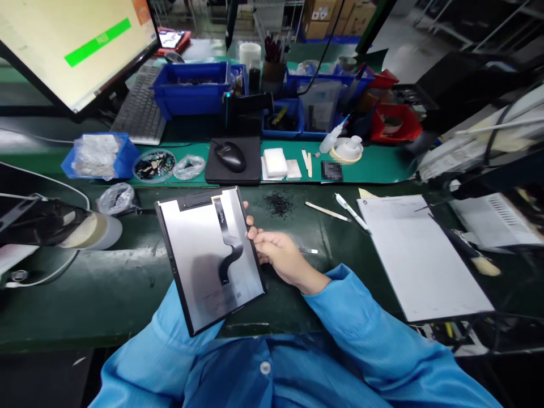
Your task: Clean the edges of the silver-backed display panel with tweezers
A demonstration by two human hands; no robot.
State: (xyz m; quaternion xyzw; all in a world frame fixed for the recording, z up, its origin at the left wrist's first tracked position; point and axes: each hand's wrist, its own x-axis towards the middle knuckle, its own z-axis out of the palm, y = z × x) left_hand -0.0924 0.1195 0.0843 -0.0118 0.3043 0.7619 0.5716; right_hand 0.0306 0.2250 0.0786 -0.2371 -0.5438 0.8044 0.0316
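Note:
My left hand [250, 218] holds a tablet-size LCD screen panel [199, 249] from behind. Only its fingertips show, curled round the panel's right edge; the rest is hidden. The panel is tilted, its silvery back towards me, with a black flex cable [229, 243] running down it. At that same right edge my right hand [278, 255] is closed, thumb and fingers pressed together against or just beside the edge. What its fingers pinch, if anything, is hidden. A thin metal strip [309, 250] shows just right of this hand; whether the hand touches it I cannot tell.
Behind the panel lie a heap of black shreds [278, 203], a thin stick [328, 211] and a white pen [352, 212]. Paper sheets [425, 260] lie to the right. A mouse [229, 156], blue bins [191, 90] and a monitor [80, 51] stand farther back.

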